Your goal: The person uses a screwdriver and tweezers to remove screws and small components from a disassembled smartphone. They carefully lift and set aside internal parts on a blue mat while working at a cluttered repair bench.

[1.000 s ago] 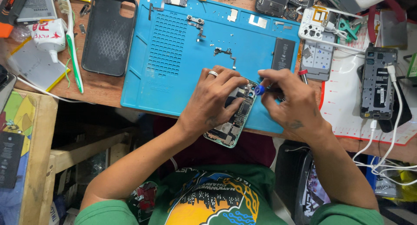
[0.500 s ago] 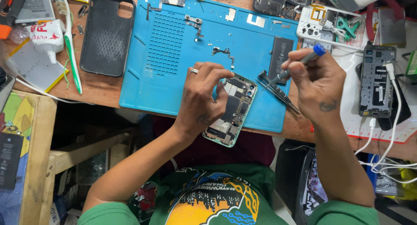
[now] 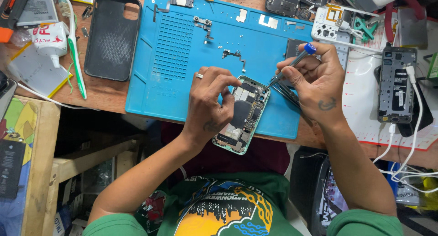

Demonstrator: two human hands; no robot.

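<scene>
Two hands are working over an opened phone [image 3: 243, 115], which is lying face-down, back off, across the near edge of a blue repair mat [image 3: 182, 58]. Farther left a black phone case [image 3: 112, 35] is resting on the bench. The left hand [image 3: 210, 106] is pinning the phone, fingers curled onto its upper edge. The right hand [image 3: 315, 81] is pinching a blue-capped screwdriver [image 3: 292, 65], tip angling toward the top corner; seating it squarely in a screw looks like the coming demand.

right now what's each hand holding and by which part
The left hand grips the opened phone by its upper left edge; the right hand pinches the blue-capped screwdriver around its shaft.
</scene>
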